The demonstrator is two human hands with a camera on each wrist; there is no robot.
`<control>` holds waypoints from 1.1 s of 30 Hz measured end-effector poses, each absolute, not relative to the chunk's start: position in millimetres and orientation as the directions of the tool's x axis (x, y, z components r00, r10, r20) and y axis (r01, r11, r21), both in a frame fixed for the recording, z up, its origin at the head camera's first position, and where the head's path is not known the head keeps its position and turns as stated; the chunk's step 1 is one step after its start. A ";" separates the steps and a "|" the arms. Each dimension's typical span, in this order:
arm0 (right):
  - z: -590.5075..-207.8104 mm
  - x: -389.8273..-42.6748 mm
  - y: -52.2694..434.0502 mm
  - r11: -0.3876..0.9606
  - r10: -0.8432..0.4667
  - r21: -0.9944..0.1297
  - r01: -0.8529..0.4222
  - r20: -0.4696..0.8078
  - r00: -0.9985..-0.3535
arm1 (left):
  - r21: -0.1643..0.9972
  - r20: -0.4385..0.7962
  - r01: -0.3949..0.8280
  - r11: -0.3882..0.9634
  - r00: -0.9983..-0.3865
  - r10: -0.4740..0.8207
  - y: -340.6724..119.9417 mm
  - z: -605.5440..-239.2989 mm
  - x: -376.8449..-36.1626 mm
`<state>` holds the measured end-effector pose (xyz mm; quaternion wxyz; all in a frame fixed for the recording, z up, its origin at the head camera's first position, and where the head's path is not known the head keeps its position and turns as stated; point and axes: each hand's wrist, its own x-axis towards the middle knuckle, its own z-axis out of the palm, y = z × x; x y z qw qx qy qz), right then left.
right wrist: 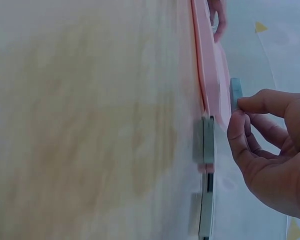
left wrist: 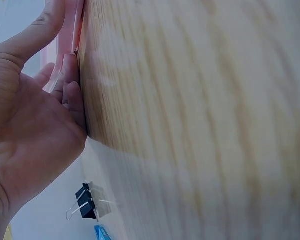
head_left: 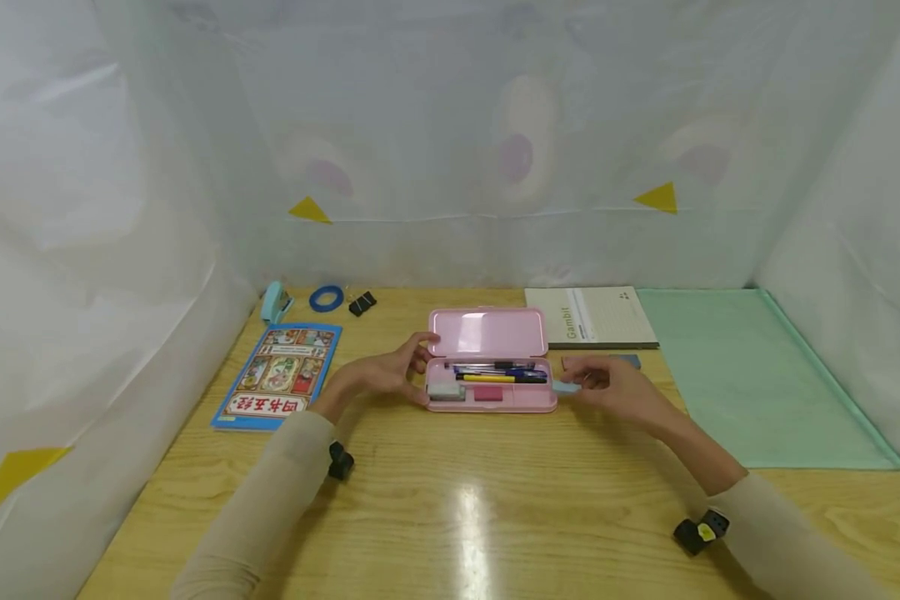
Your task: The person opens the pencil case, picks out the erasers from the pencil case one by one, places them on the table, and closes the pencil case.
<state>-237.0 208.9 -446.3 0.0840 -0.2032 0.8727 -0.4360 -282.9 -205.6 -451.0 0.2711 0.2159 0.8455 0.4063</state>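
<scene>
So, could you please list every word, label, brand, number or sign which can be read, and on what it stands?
"Gambit": on the pale notebook.
"四书五经": red title on the blue-edged book.
Pale notebook's fine print and corner mark: too small.
Blue-edged book's other lettering: too small.
Blue object, left wrist view: pale marks, too blurred.
No numbers can be read.

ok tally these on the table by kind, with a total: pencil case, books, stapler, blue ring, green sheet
Pink pencil case: 1
Books, one blue-edged and one marked Gambit: 2
Stapler: 1
Blue ring: 1
Green sheet: 1
Total: 6
</scene>
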 end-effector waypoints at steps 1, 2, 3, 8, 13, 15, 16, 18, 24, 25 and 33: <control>-446.1 -235.8 213.1 0.541 -0.429 -0.791 -0.284 0.031 -0.903 | 0.805 -0.283 0.145 0.575 -0.759 0.586 -205.6 -450.7 -282.8; -445.8 -234.6 216.9 0.549 -0.430 -0.783 -0.292 0.035 -0.902 | 0.806 -0.283 0.143 0.574 -0.759 0.587 -205.6 -450.5 -282.6; -445.9 -233.7 220.7 0.555 -0.438 -0.776 -0.301 0.036 -0.898 | 0.806 -0.283 0.143 0.574 -0.759 0.586 -205.7 -450.4 -282.4; -446.1 -229.0 234.8 0.567 -0.463 -0.769 -0.295 -0.002 -0.886 | 0.805 -0.287 0.139 0.577 -0.760 0.583 -205.8 -447.2 -281.1; -447.5 -226.6 239.3 0.565 -0.472 -0.779 -0.272 -0.034 -0.881 | 0.807 -0.283 0.141 0.574 -0.760 0.585 -205.8 -447.1 -280.8; -447.6 -226.2 239.3 0.565 -0.468 -0.779 -0.274 -0.029 -0.883 | 0.809 -0.280 0.144 0.571 -0.759 0.588 -205.8 -448.5 -281.5; -447.4 -226.0 239.2 0.564 -0.465 -0.779 -0.273 -0.027 -0.885 | 0.809 -0.282 0.142 0.571 -0.758 0.588 -205.9 -448.7 -281.6; -446.9 -225.7 239.1 0.568 -0.455 -0.775 -0.276 -0.017 -0.890 | 0.809 -0.281 0.144 0.569 -0.756 0.591 -206.1 -449.7 -282.4; -443.3 -227.0 236.9 0.580 -0.439 -0.757 -0.300 0.020 -0.898 | 0.812 -0.277 0.149 0.565 -0.753 0.597 -206.3 -450.9 -282.7; -442.4 -227.6 235.4 0.581 -0.437 -0.755 -0.304 0.025 -0.899 | 0.811 -0.277 0.150 0.566 -0.753 0.597 -206.2 -450.8 -282.6; -438.3 -234.6 210.5 0.534 -0.475 -0.780 -0.327 0.043 -0.879 | 0.795 -0.291 0.147 0.589 -0.759 0.583 -205.1 -448.2 -281.2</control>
